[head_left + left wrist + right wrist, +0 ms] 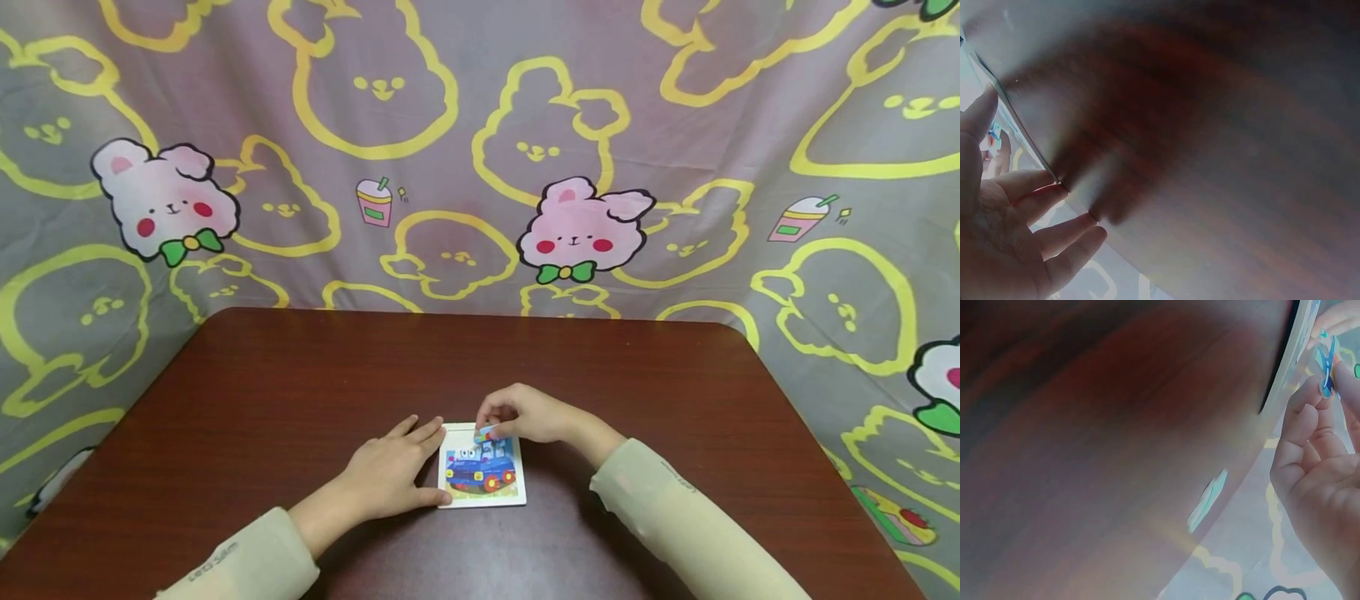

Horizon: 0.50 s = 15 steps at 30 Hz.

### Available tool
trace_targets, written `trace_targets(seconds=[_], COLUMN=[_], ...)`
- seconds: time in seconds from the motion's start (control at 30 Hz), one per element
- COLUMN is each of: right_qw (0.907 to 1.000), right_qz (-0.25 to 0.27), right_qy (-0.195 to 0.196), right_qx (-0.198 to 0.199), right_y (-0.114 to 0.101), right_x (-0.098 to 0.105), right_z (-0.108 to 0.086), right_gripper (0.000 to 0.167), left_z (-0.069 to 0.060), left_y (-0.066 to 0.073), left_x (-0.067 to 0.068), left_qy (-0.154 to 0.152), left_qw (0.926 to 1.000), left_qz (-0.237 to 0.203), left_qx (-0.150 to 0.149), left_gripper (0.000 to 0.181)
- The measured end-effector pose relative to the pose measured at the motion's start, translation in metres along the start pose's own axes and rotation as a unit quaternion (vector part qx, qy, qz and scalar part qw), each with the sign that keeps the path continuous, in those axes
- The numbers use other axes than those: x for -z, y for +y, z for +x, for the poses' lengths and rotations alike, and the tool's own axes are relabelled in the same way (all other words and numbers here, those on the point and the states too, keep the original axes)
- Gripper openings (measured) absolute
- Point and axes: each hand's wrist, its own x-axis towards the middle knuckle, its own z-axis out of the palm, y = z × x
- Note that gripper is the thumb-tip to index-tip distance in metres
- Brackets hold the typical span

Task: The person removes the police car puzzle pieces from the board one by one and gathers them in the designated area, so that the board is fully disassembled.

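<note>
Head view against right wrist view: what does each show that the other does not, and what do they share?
Only the head view shows the blue vehicle pictured on the board, and both sleeves.

Only the right wrist view shows the palm side of the right hand and a pale flat thing on the table, too unclear to name.

Both show that hand pinching a small piece, the left hand, the board, the table and the patterned curtain.

We see a white frame (487,502) | blue car picture (468,472), red and yellow wheels (492,483) | small piece (483,434): blue, bit of red | table (337,367): dark red-brown | cloth (442,187): grey and pinkish, yellow outlines (450,108), pink bunnies (577,225), green bows (566,272) | sleeves (675,508): pale grey-green, dark letters (213,561)
</note>
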Motion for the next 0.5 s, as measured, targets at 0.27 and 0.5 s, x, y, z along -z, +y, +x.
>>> trace_targets(seconds=[0.27,0.5], right_qw=[0.9997,0.9992], right_qz=[0.003,-0.005], right_qy=[0.016,0.027], right_qx=[-0.019,-0.027], right_y=[0.007,0.011], right_x=[0.009,0.017], right_z=[-0.015,-0.028], right_gripper=[0.01,0.009], left_z=[0.0,0.0], left_y=[0.001,0.002], left_x=[0.001,0.002], left_qy=[-0.001,0.002], left_qw=[1.0,1.0], left_qz=[0.001,-0.001], left_qx=[0.003,0.004], left_gripper=[0.09,0.09])
